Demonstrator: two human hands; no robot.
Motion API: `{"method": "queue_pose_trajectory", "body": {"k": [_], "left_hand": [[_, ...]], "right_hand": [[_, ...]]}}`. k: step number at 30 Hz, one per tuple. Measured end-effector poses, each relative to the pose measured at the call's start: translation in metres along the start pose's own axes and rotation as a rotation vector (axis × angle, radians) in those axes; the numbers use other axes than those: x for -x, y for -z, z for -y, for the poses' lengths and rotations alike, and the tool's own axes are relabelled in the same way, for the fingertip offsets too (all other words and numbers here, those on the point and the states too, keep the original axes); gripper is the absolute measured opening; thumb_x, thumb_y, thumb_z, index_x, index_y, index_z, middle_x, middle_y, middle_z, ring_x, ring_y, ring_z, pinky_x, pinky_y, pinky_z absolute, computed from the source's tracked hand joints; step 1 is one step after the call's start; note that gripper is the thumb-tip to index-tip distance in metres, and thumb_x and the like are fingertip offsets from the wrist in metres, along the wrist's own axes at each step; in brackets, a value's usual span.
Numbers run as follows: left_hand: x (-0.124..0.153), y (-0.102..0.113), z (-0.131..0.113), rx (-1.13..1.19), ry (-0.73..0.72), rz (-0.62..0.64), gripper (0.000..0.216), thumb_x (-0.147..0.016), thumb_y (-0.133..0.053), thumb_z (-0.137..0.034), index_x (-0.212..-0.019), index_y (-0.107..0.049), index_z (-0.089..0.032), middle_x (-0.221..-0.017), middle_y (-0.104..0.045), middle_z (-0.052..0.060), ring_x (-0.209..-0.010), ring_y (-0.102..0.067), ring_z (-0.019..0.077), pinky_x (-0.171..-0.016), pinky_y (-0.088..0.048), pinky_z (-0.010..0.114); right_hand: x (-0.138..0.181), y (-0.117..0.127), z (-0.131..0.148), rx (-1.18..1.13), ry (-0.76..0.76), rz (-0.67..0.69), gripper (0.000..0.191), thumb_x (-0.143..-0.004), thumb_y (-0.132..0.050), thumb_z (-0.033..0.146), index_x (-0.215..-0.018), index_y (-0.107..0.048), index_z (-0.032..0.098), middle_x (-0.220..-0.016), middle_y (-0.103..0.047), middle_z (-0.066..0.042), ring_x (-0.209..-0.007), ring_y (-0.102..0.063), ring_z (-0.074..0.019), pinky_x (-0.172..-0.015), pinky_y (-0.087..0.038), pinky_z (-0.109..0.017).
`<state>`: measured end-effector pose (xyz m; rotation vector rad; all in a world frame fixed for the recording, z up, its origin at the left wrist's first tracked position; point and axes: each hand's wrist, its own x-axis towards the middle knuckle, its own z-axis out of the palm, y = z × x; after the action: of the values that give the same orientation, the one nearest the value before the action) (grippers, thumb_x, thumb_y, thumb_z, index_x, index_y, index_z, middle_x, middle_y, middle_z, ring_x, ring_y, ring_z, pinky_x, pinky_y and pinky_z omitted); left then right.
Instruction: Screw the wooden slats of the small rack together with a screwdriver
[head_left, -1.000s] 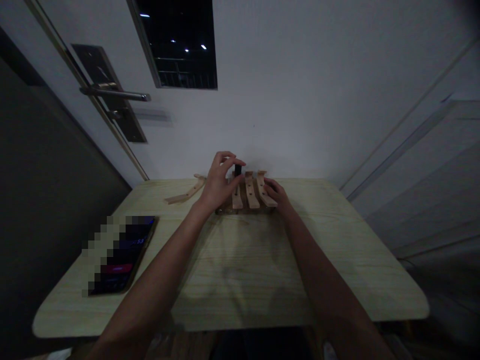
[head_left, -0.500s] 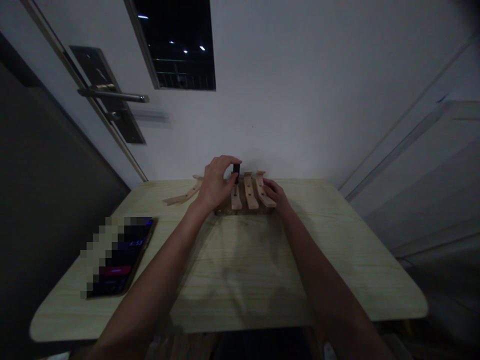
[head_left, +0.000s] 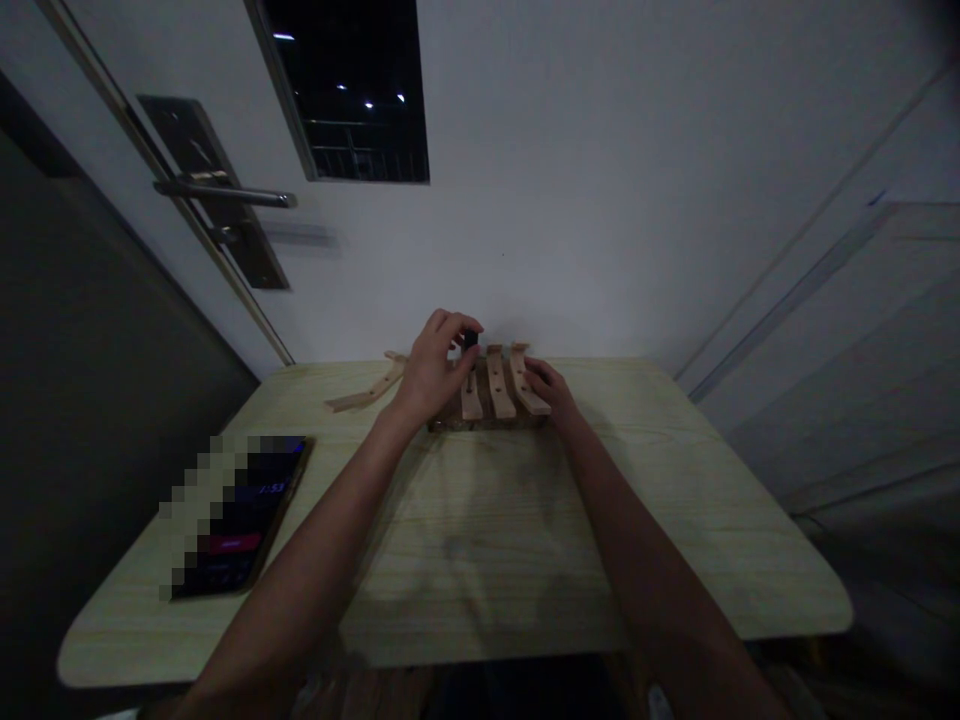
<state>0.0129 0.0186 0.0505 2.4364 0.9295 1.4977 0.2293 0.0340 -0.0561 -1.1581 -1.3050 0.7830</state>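
A small wooden rack of three pale slats (head_left: pixel 501 385) on a darker base lies at the far side of the table, near the wall. My left hand (head_left: pixel 431 370) pinches a small black tool (head_left: pixel 470 342) that stands upright over the leftmost slat. My right hand (head_left: pixel 549 390) rests on the rack's right edge, fingers curled against the rightmost slat and holding it steady.
Two loose wooden slats (head_left: pixel 367 388) lie left of the rack. A phone (head_left: pixel 240 515) with a lit screen sits at the table's near left. The pale wooden table (head_left: pixel 487 540) stands against a white wall; a door with a metal handle (head_left: pixel 225 190) is at the left.
My left fingers have shifted slightly round the black tool, as if turning it. The right hand and the rack have stayed in place.
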Motion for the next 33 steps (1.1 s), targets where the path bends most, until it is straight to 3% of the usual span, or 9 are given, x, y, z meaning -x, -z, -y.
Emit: {"method": "queue_pose_trajectory", "body": {"k": [7, 14, 18, 24, 33], "left_hand": [[0.0013, 0.0004, -0.0006, 0.069, -0.012, 0.022, 0.037, -0.077, -0.045, 0.002, -0.104, -0.059, -0.02, -0.102, -0.057, 0.003, -0.088, -0.059, 0.0111, -0.072, -0.055, 0.022], [0.001, -0.0019, -0.0011, 0.096, 0.036, -0.003, 0.022, -0.078, -0.064, -0.01, -0.097, -0.061, -0.02, -0.097, -0.051, 0.001, -0.084, -0.059, 0.0099, -0.07, -0.058, 0.021], [0.0019, -0.0037, 0.002, 0.086, 0.066, -0.026, 0.023, -0.077, -0.061, -0.005, -0.094, -0.061, -0.02, -0.096, -0.05, 0.001, -0.081, -0.059, 0.0087, -0.07, -0.058, 0.021], [0.0035, -0.0047, 0.0046, 0.119, 0.034, 0.018, 0.037, -0.08, -0.053, -0.003, -0.112, -0.055, -0.021, -0.109, -0.058, 0.004, -0.092, -0.061, 0.0118, -0.078, -0.058, 0.025], [0.0031, -0.004, 0.0012, 0.152, 0.057, 0.037, 0.025, -0.081, -0.061, -0.011, -0.104, -0.057, -0.02, -0.103, -0.057, 0.003, -0.089, -0.062, 0.0115, -0.075, -0.058, 0.024]], "right_hand": [[0.0004, -0.0009, -0.0009, -0.022, 0.012, -0.013, 0.05, -0.069, -0.059, 0.053, -0.103, -0.065, 0.018, -0.111, -0.067, -0.012, -0.102, -0.061, -0.0264, -0.092, -0.047, -0.045], [0.001, -0.0015, -0.0004, -0.032, 0.008, -0.025, 0.046, -0.067, -0.06, 0.051, -0.101, -0.064, 0.02, -0.107, -0.069, -0.01, -0.097, -0.062, -0.0241, -0.089, -0.049, -0.042], [0.0016, -0.0012, 0.0002, -0.024, 0.017, -0.013, 0.046, -0.068, -0.059, 0.051, -0.101, -0.064, 0.02, -0.108, -0.068, -0.01, -0.099, -0.062, -0.0242, -0.09, -0.048, -0.042], [0.0022, -0.0013, 0.0027, 0.0, 0.019, -0.012, 0.044, -0.07, -0.058, 0.052, -0.1, -0.065, 0.021, -0.11, -0.068, -0.009, -0.102, -0.061, -0.0242, -0.094, -0.047, -0.043], [0.0026, -0.0009, 0.0036, -0.012, 0.022, 0.002, 0.05, -0.069, -0.059, 0.054, -0.103, -0.064, 0.018, -0.112, -0.066, -0.012, -0.104, -0.061, -0.0261, -0.095, -0.046, -0.045]]}}
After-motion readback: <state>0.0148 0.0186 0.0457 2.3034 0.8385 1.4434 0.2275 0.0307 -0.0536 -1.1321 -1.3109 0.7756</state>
